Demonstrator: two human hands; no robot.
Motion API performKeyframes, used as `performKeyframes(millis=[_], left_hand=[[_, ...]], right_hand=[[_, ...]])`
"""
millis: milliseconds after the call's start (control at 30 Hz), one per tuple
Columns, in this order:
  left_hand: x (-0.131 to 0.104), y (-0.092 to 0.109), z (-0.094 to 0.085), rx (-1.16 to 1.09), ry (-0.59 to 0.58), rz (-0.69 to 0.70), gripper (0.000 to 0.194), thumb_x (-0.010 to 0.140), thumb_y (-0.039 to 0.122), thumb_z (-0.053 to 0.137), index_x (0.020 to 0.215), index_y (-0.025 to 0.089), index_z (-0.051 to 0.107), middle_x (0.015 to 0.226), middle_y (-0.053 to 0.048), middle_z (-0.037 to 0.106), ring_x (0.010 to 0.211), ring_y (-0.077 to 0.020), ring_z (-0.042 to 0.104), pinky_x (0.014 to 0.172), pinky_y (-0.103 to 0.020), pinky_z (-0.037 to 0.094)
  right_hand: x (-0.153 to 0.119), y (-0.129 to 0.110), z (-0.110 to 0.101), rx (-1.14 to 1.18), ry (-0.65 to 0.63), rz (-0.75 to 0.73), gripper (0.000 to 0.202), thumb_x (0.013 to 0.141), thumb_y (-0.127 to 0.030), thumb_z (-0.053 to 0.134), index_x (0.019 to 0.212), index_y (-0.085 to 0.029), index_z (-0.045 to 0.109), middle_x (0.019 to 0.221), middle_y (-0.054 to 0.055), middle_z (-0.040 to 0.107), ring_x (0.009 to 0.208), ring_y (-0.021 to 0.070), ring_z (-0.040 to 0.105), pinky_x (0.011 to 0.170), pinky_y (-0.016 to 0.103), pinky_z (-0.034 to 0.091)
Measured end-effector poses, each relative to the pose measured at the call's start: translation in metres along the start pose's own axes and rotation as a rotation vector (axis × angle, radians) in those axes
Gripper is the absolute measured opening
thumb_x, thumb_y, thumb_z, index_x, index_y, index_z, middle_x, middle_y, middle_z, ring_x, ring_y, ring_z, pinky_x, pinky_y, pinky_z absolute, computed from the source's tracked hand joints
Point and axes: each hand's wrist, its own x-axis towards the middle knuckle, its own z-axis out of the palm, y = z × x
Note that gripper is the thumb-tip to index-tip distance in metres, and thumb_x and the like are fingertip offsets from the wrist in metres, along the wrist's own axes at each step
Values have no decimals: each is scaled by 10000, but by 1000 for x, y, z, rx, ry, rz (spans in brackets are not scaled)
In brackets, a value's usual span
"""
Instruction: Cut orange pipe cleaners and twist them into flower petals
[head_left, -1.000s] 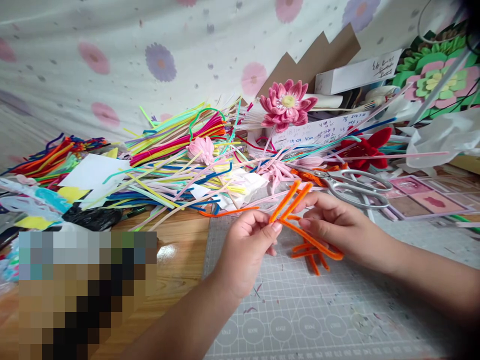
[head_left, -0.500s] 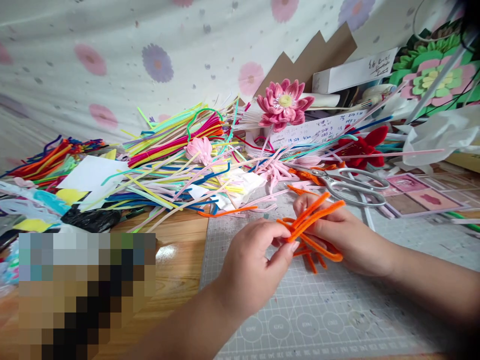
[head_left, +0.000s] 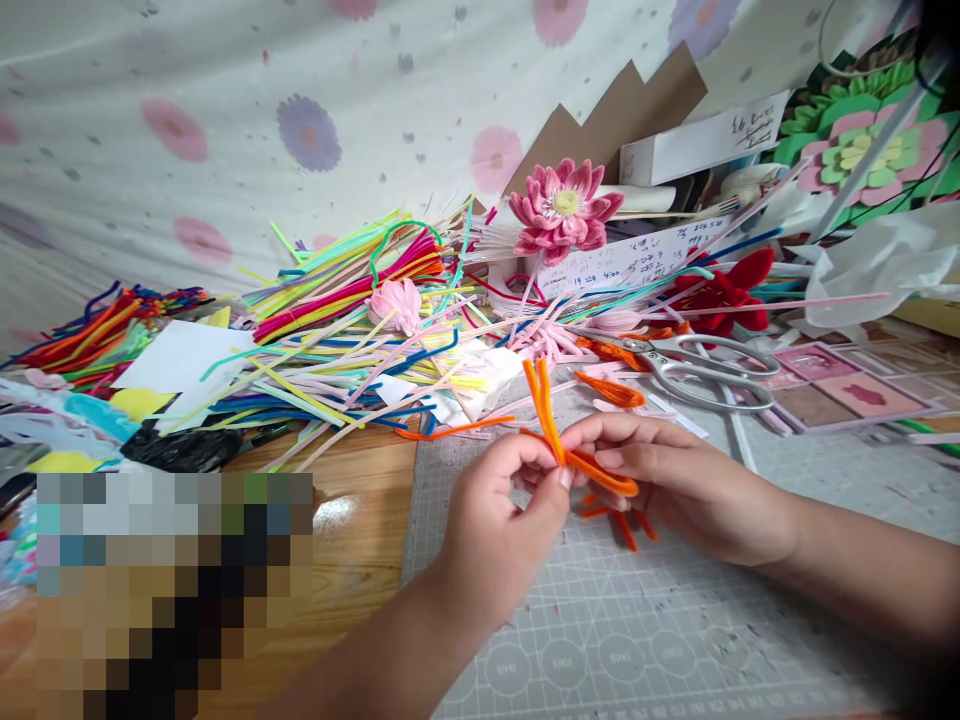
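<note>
Between my two hands is a bent bundle of orange pipe cleaners [head_left: 600,473], with one doubled end standing up and a loop pointing right. My left hand [head_left: 517,500] pinches it at the crossing with thumb and forefinger. From the other side my right hand [head_left: 667,465] closes its fingertips on the same bundle; part of its grip is hidden. Below the hands, short orange pipe cleaner pieces [head_left: 624,528] show over the grey cutting mat [head_left: 555,610]. A shaped orange loop [head_left: 611,390] lies on the mat just beyond my right hand.
Silver scissors [head_left: 709,370] lie behind my right hand, beside a pink palette [head_left: 847,385]. Heaps of coloured pipe cleaners [head_left: 345,290] fill the back left. A pink fuzzy flower [head_left: 566,205] and a red one [head_left: 727,290] stand at the back. Wooden tabletop [head_left: 360,500] shows left.
The free orange ends have swung from pointing right to standing upright. My right hand has shifted so its fingertips meet the left ones, uncovering the orange loop on the mat.
</note>
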Motion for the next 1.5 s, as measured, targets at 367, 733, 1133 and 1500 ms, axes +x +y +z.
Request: performKeyframes(millis=[367,733,1133,1500], left_hand=[[1,-14,-8,32,-168,-72,535,731,115,521,1199,308,346,1145,-45,526,963,-173,548,786,-284,456],[6,-8,-22,-186,-537,-175,469,785,314,498,1237,287,376,1228,-57,463,1023,-226,497,811,-352,430],[17,-15,-13,-551,-197,-304,440,693,153,612,1091,234,443,868,-15,624,755,-124,560,649,-236,400],[12,-11,-16,-619,-203,-244,273,698,222,632,947,186,524,904,-46,630,863,-159,557,780,-288,379]], right_hand=[[-8,-6,0,-1163,-65,-497,381,710,-138,595,1081,-194,531,1005,73,573,889,175,525,770,283,424],[0,-10,-12,-1365,-178,-593,151,835,-167,425,860,-155,573,831,74,583,768,164,520,666,264,392],[-1,-11,-10,-1235,-213,-547,214,871,-219,397,743,-146,551,696,28,545,666,120,498,619,223,368],[-1,-6,-10,-1052,-322,-283,378,888,-358,323,598,-144,437,589,-5,456,517,78,465,499,187,364]])
